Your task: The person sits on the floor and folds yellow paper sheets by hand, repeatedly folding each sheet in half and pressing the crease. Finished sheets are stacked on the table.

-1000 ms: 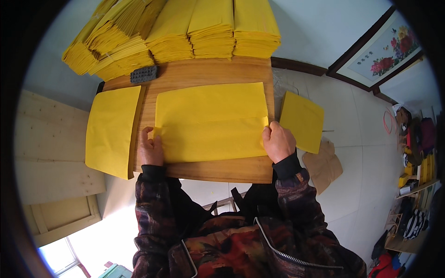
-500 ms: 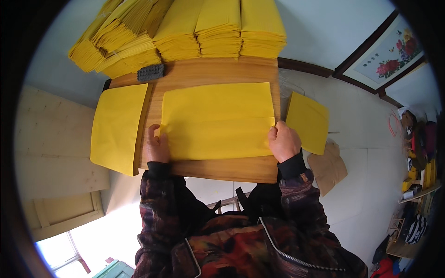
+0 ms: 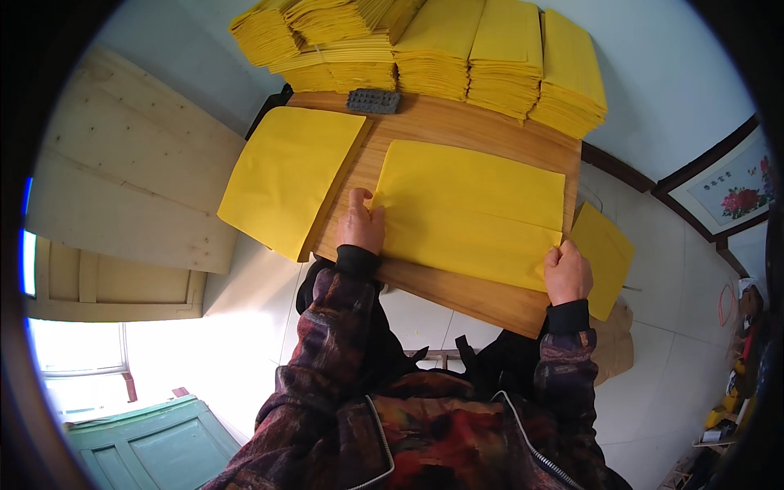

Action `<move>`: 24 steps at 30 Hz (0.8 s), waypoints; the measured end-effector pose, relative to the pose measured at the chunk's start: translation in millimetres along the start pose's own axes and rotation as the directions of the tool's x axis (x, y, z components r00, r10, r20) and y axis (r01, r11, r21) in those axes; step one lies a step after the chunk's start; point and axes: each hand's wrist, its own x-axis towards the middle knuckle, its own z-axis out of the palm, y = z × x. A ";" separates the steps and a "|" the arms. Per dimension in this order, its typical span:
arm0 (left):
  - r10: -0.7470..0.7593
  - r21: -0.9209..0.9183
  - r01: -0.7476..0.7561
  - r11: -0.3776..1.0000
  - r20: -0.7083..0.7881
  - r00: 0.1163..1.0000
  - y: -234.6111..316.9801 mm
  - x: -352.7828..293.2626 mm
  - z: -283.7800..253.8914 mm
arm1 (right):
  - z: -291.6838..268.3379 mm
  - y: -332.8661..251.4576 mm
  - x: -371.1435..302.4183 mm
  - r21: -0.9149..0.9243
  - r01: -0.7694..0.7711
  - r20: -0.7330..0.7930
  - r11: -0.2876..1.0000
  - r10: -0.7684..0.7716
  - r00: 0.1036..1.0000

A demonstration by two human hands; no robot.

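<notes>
A wide yellow sheet (image 3: 474, 208), with a crease running across it, lies in front of me over the wooden table (image 3: 457, 290). My left hand (image 3: 360, 224) is closed at its left edge, thumb on the near side of the edge; some of the fingers are hidden. At the lower right corner, my right hand (image 3: 568, 273) is curled in a pinch on the sheet. To the left lies a thick pile of similar yellow sheets (image 3: 294, 167), its edge jutting past the table side.
Tall stacks of folded yellow sheets (image 3: 502, 57) line the table's back edge. A dark grey bumpy block (image 3: 373, 101) sits before them. Beyond the right edge are another yellow sheet (image 3: 603, 261) and brown paper (image 3: 614, 347). A wooden board (image 3: 139, 155) stands at left.
The whole view has turned and shifted, so the table appears tilted and further right. Both hands stay at the same two edges of the yellow sheet.
</notes>
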 end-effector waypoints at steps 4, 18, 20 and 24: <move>-0.011 0.001 0.011 1.000 0.018 1.000 -3.8 0.6 1.4 | -0.4 -4.5 -2.4 -0.077 0.013 -0.009 0.997 -0.013 1.000; 0.148 0.026 -0.147 0.989 -0.087 0.985 -13.5 7.0 7.1 | 1.3 -5.5 -4.2 -0.095 0.124 -0.240 0.988 -0.143 0.960; 0.157 0.017 -0.156 0.988 -0.084 0.984 -13.6 7.8 7.5 | 5.5 -8.3 -2.3 -0.174 0.190 -0.247 0.966 -0.230 0.941; 0.169 0.018 -0.168 0.986 -0.079 0.982 -12.3 7.6 7.3 | 11.3 -17.5 -2.0 -0.231 0.254 -0.227 0.939 -0.306 0.925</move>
